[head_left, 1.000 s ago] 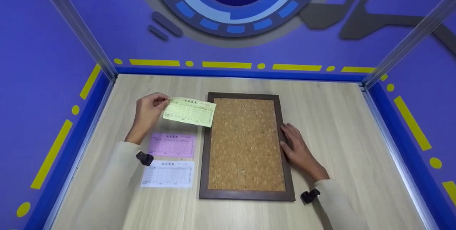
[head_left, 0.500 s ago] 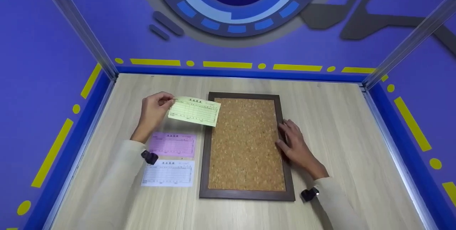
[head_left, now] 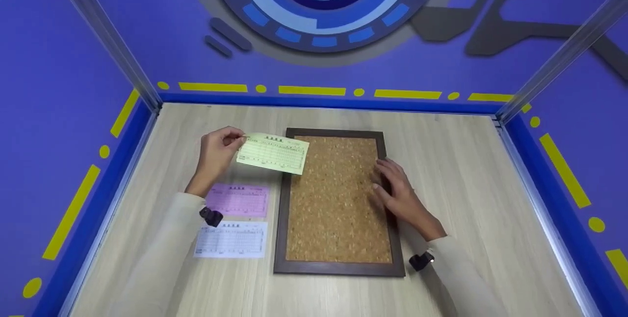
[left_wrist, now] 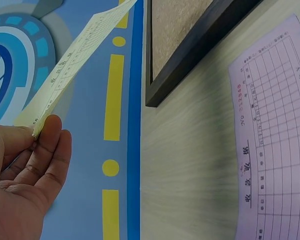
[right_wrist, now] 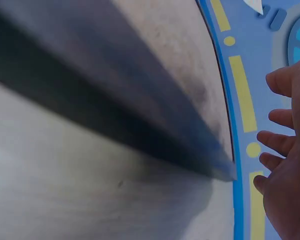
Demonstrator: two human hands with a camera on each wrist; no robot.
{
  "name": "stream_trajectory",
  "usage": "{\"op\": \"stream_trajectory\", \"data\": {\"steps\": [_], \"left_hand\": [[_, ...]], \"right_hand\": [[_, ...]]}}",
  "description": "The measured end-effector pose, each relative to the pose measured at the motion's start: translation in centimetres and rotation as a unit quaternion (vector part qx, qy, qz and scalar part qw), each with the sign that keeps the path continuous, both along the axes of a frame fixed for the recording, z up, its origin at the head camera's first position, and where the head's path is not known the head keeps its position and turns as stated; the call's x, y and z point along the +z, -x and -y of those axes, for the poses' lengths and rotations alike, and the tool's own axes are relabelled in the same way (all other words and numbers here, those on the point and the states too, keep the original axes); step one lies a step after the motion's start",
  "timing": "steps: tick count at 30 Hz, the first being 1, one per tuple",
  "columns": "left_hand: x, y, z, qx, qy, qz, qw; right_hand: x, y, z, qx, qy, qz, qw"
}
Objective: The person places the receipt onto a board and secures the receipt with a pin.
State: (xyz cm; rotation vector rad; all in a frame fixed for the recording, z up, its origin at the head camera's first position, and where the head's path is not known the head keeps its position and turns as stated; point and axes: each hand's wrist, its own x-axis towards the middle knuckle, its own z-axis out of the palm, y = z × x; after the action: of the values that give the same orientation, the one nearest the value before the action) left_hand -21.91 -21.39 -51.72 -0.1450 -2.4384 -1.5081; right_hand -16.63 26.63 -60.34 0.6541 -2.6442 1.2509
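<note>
My left hand pinches the left end of a yellow printed receipt slip between thumb and fingers. In the head view the slip's right end overlaps the dark frame and cork of a framed cork board. From the left wrist view, the yellow slip stands out from the fingertips, raised above the table. My right hand is over the board's right edge with its fingers loosely extended and nothing in them. In the right wrist view the fingers of that hand are spread a little apart.
A pink receipt slip lies left of the board, partly behind the left wrist. Nearer the front is a white receipt slip, flat on the wooden table. Blue-purple panels wall in the back and both sides.
My left hand has carried the yellow slip to the right, its end now over the board's left part. My right hand has moved left from the board's outer edge to above its right side.
</note>
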Motion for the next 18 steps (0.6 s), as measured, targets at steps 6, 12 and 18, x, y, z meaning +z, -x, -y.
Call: {"op": "stream_trajectory", "data": {"steps": [6, 12, 18], "left_hand": [[0.0, 0.0, -0.7, -0.006, -0.002, 0.003, 1.0000], [0.1, 0.0, -1.4, -0.009, -0.017, 0.002, 0.9998], [0.2, 0.0, -1.9, -0.013, -0.027, 0.005, 0.9995]], "right_hand": [[1.1, 0.2, 1.1, -0.010, 0.009, 0.027, 1.000], [1.7, 0.6, 2.0, -0.006, 0.020, 0.029, 0.999], [1.8, 1.0, 3.2, 0.007, 0.028, 0.017, 0.999]]}}
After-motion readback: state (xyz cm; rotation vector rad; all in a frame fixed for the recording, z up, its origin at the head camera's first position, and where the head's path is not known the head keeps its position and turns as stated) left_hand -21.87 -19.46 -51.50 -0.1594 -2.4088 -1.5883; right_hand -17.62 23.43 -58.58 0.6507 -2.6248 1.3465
